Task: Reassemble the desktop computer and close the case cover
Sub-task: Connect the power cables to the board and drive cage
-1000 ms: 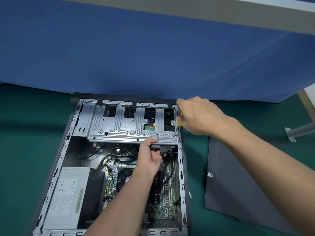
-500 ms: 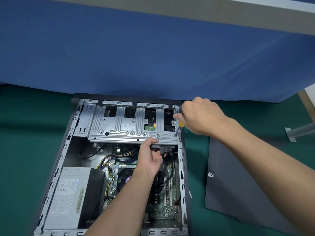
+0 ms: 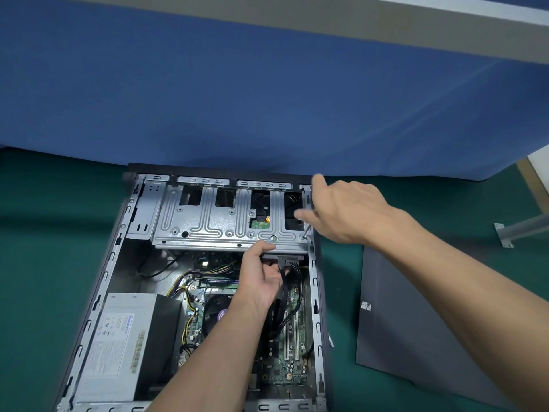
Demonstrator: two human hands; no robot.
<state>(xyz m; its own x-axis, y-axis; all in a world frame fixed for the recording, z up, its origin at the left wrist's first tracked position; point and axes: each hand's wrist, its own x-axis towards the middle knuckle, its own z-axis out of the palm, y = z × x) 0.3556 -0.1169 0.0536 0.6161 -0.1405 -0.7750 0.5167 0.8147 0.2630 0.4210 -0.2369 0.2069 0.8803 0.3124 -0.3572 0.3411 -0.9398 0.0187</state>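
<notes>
Computer case [image 3: 98,292]: open, lying flat on the tabletop [image 3: 38,263], cover off.
Contents: drive cage [image 3: 219,224], silver metal, just beyond the left hand [image 3: 261,281]; power supply [image 3: 121,343], grey box with label, left of the left forearm; motherboard [image 3: 285,361] with black cables [image 3: 292,281], under and right of the left hand.
Left hand: inside the case, thumb on the cage's near edge, fingers curled beneath it by the cable connector.
Right hand [image 3: 344,212]: above the cage's right corner, fingers loosely spread; a thin metal shaft [image 3: 307,228] shows below it, tip at the corner screw; grip on it cannot be told.
Case cover [image 3: 416,337]: dark panel, flat on the tabletop under the right forearm, apart from the case.
Tabletop: green. Blue partition [image 3: 267,99] beyond both hands.
</notes>
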